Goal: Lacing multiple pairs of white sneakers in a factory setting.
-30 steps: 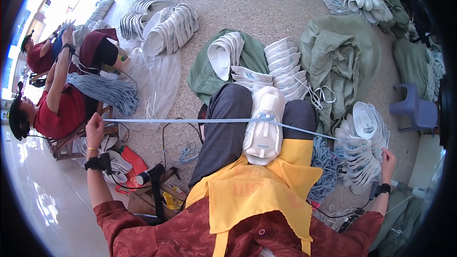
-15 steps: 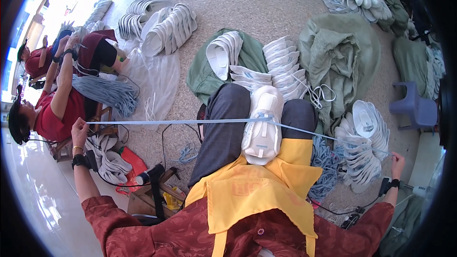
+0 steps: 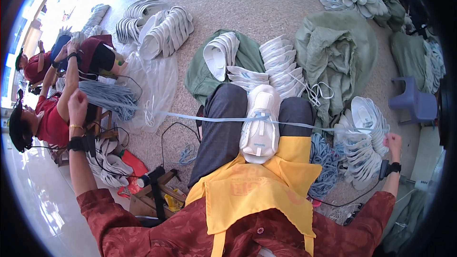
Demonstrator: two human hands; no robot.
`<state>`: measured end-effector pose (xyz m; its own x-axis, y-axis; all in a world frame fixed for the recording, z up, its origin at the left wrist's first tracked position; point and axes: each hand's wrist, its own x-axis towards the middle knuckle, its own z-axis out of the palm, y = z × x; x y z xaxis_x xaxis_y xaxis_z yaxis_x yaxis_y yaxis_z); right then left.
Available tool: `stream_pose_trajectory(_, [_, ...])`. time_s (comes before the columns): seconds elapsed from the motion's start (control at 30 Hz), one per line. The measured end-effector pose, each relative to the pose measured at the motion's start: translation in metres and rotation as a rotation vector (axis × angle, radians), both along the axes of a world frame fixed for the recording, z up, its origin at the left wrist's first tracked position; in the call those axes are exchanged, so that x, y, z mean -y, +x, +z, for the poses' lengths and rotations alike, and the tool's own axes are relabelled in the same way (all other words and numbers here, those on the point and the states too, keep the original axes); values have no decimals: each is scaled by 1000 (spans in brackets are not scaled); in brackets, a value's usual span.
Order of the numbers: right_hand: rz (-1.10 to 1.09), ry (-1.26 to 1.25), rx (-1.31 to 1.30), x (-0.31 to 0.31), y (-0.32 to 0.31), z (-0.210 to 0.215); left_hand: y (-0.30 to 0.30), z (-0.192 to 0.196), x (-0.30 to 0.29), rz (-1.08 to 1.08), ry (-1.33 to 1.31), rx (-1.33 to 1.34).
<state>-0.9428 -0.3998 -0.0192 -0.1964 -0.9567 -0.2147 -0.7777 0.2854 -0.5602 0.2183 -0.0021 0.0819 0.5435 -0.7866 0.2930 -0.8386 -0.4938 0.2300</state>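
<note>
A white sneaker upper [image 3: 259,138] rests between my knees, toe toward me. A light-blue shoelace [image 3: 202,118] passes through its eyelets and stretches out to both sides. My left hand [image 3: 77,108], raised far to the left, is closed on one end; the lace is blurred close to it. Out at the right, my right hand [image 3: 393,144] grips the other end, its fingers curled beside a stack of white uppers [image 3: 364,147]. Both arms are spread wide. A yellow apron [image 3: 257,195] covers my lap.
Bundled blue laces [image 3: 323,166] lie by my right thigh. Ahead are stacked white uppers [image 3: 281,62] and green sacks [image 3: 335,52]. A purple stool [image 3: 413,101] stands at right. Co-workers [image 3: 50,116] sit at left, near a blue lace bundle [image 3: 109,97] and a wooden stool [image 3: 152,195].
Both my hands have moved up and farther from my body, still holding the lace ends. The lace, straight and taut before, now curves slightly on the left.
</note>
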Motion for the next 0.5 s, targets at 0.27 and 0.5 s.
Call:
stream_pose_trajectory(0.27, [-150,-52,429,-40,97,-2,-66,-49,23,-108,190,-19])
stream_pose_trajectory(0.5, [410,423,706,-156,403,30,-302,-97,67,-325,641,-1460])
